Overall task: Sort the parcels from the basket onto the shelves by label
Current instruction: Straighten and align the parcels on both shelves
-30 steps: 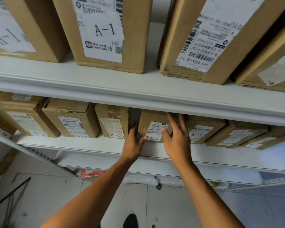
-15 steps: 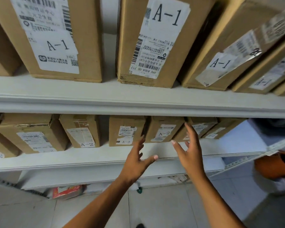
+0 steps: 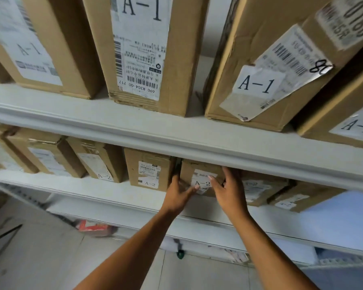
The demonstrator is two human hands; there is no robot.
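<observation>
Both of your hands are on one small box [image 3: 199, 174] marked A-2, which stands on the lower shelf [image 3: 76, 188] in a row of other A-2 boxes. Your left hand [image 3: 177, 193] grasps its left edge, fingers tucked into the gap beside the neighbouring A-2 box [image 3: 149, 169], thumb lying across the label. Your right hand [image 3: 231, 190] grasps the right edge, fingers behind the corner and thumb on the front face. The upper shelf [image 3: 176, 130] above carries larger boxes marked A-1 [image 3: 140, 49]. Below, on the floor, lies a red packet [image 3: 92, 227].
</observation>
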